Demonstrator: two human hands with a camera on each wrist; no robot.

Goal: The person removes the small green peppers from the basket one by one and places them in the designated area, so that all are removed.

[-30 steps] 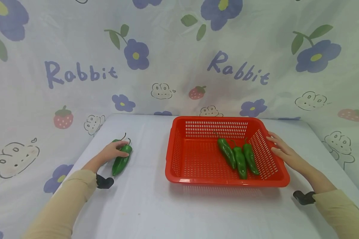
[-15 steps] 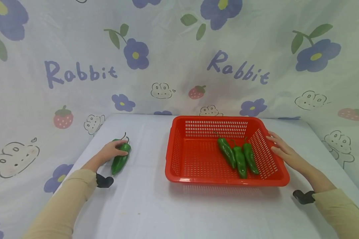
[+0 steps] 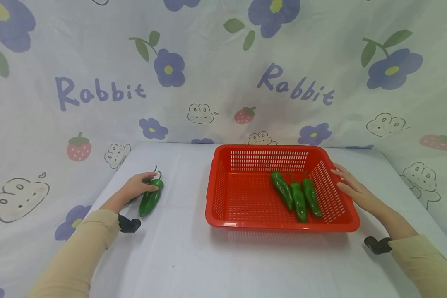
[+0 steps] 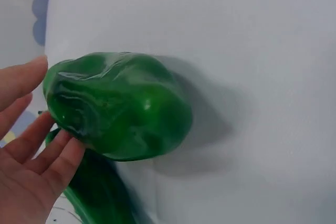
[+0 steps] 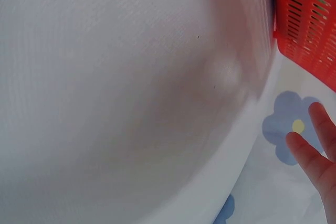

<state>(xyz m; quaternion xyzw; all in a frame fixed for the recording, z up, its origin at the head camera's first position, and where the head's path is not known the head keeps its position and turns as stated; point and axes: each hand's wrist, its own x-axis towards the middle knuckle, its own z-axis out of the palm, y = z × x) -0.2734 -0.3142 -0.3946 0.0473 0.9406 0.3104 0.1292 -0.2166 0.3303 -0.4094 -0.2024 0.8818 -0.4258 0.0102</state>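
Note:
My left hand (image 3: 135, 185) is over two green peppers at the table's left. Thumb and fingers pinch the stem end of the nearer green pepper (image 3: 150, 200); in the left wrist view that green pepper (image 4: 121, 111) fills the middle, thumb on one side, fingers on the other. A second green pepper (image 4: 100, 192) lies beneath the fingers, mostly hidden by the hand in the head view. My right hand (image 3: 357, 193) rests against the right rim of the red plastic basket (image 3: 283, 227) with fingers extended. In the right wrist view, two digits of it show.
Inside the basket, three green peppers (image 3: 299, 200) lie toward the right side. A white cloth (image 3: 193, 265) covers the table. Behind it hangs a printed curtain (image 3: 208, 62) with flowers, strawberries and rabbits.
My left hand has shifted slightly left and back, and more of the nearer pepper's top shows. That pepper has moved only slightly. My right hand and the basket stay put.

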